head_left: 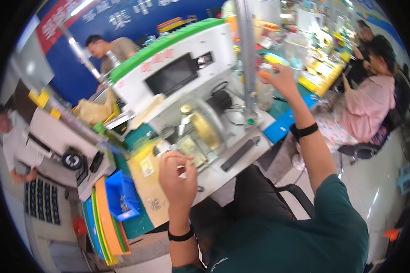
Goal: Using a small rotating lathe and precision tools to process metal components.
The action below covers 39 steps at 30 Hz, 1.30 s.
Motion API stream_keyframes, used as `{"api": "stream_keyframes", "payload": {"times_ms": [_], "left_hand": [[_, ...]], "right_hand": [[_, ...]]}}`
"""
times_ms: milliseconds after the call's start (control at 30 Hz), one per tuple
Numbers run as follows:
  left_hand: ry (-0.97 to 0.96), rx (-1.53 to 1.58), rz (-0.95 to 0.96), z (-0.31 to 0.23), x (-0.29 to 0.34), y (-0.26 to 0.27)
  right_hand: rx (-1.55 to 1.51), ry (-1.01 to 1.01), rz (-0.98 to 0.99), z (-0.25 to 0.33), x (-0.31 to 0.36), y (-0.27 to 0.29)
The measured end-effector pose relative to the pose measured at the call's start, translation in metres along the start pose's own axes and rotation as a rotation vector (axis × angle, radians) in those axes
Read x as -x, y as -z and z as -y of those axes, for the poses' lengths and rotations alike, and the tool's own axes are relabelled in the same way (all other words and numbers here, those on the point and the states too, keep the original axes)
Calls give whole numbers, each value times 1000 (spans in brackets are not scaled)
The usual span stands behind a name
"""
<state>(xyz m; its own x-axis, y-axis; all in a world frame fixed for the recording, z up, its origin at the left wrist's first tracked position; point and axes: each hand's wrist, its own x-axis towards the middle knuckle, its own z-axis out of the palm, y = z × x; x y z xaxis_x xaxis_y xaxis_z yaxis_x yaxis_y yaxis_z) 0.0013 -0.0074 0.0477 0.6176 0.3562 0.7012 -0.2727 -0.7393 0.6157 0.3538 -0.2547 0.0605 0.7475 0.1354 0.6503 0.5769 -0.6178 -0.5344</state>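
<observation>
My left hand (176,177) is raised over the front of the bench, its fingers curled into a pinch. A small pale bit shows at the fingertips, too small to name. Just beyond it is a machine with a brass-coloured wheel (204,130) and a metal plate (190,148). My right hand (282,82) reaches far to the right, past an upright metal post (247,59). Its fingers close about the orange top of a clear bottle (265,95); blur softens the grip there.
A white housing with a green top (168,52) and a dark screen (172,75) stands behind the machine. At left are a blue bin (122,195) of small metal parts and loose parts (155,204) on a tan board. A person in pink (366,107) sits at right.
</observation>
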Motion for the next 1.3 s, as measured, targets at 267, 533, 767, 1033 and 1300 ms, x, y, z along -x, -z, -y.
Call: {"api": "stream_keyframes", "payload": {"times_ms": [267, 533, 767, 1033, 1300], "left_hand": [[-76, -66, 18, -1, 17, 3], [-196, -160, -11, 9, 16, 0], [-193, -147, -21, 30, 29, -8], [-231, -160, -27, 30, 38, -12], [-271, -233, -35, 29, 35, -9]], "right_hand": [[-313, -72, -330, 40, 25, 36], [-1098, -111, 127, 201, 149, 71], [-1001, 55, 229, 220, 179, 10], [-910, 126, 222, 217, 191, -2], [-923, 114, 222, 217, 188, -11]]}}
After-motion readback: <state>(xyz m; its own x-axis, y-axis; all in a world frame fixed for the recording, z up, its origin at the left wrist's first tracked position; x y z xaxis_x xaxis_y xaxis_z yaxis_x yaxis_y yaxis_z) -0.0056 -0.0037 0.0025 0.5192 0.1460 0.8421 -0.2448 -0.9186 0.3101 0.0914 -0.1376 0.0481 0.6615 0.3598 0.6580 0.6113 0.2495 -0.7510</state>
